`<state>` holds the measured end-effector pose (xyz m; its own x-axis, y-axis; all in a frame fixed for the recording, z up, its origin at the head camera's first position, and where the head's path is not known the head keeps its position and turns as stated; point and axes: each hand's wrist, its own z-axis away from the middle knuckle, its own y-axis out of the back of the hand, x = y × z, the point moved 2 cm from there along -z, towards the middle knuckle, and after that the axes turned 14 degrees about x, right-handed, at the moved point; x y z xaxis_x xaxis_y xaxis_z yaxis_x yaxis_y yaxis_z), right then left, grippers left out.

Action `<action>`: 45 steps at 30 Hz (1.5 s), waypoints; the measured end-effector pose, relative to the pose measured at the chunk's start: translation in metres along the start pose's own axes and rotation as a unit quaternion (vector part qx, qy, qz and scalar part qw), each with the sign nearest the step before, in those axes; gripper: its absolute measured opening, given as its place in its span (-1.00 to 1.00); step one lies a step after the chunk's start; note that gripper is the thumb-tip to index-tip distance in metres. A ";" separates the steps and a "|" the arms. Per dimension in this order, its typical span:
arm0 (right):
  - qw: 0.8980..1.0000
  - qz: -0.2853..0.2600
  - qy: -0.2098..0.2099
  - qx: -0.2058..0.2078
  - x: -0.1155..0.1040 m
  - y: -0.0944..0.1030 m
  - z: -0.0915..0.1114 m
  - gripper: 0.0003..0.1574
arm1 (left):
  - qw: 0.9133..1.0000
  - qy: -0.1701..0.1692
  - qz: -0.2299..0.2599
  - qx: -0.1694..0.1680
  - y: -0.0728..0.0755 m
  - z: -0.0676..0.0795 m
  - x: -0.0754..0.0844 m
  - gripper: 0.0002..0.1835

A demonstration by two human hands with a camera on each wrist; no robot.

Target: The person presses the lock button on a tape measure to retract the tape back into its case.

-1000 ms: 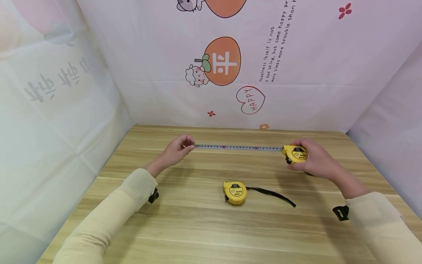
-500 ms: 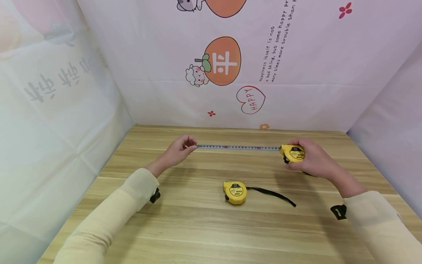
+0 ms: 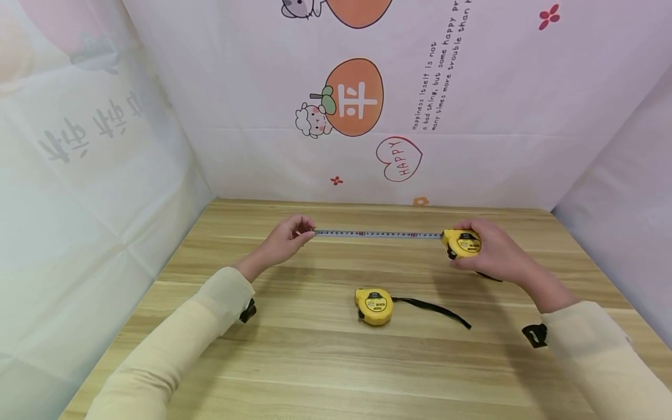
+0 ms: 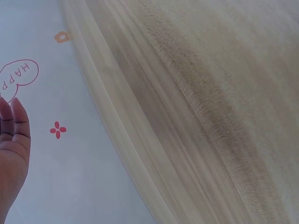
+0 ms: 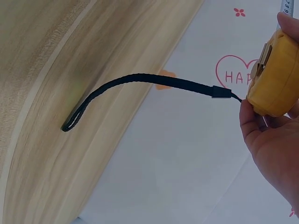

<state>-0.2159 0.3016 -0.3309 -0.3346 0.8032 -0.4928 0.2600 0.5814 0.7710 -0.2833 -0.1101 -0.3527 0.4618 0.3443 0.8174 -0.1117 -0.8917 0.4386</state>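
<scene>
Between the two hands a silvery tape blade (image 3: 388, 235) with black numbers and red tens marks is stretched out straight. My left hand (image 3: 280, 240) pinches its free end between thumb and fingers; in the left wrist view only part of that hand (image 4: 14, 144) shows at the left edge. On the other side my right hand (image 3: 496, 251) grips the yellow tape measure (image 3: 463, 242), thumb on the near side and fingers over the far side. A black wrist strap hangs from the tape measure's case, seen fully as a strap (image 5: 149, 78) in the right wrist view.
A second yellow tape measure (image 3: 375, 307) lies on the wooden table (image 3: 315, 361), its black strap (image 3: 436, 307) stretched to the right. Behind the table stands a white printed cloth (image 3: 252, 151), with further cloth at the left and right sides.
My right hand has moved left with the tape measure, and the exposed blade is shorter. The left hand has shifted slightly right with the blade's end.
</scene>
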 end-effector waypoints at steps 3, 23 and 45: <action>1.000 0.001 -0.004 -0.004 -0.001 -0.001 -0.001 -0.12 | 1.000 0.000 0.001 0.000 0.001 0.004 0.013 -0.85; 1.000 -0.010 -0.006 -0.005 -0.004 -0.009 -0.003 -0.13 | 1.000 0.006 0.021 0.004 -0.005 -0.006 -0.024 -0.82; 1.000 -0.021 -0.008 -0.011 -0.009 -0.020 -0.006 -0.13 | 1.000 -0.017 0.007 0.009 -0.009 -0.006 -0.019 -0.89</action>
<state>-0.2236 0.2820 -0.3394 -0.3308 0.7798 -0.5316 0.2259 0.6123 0.7576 -0.2962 -0.1067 -0.3701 0.4894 0.3223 0.8103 -0.1028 -0.9014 0.4206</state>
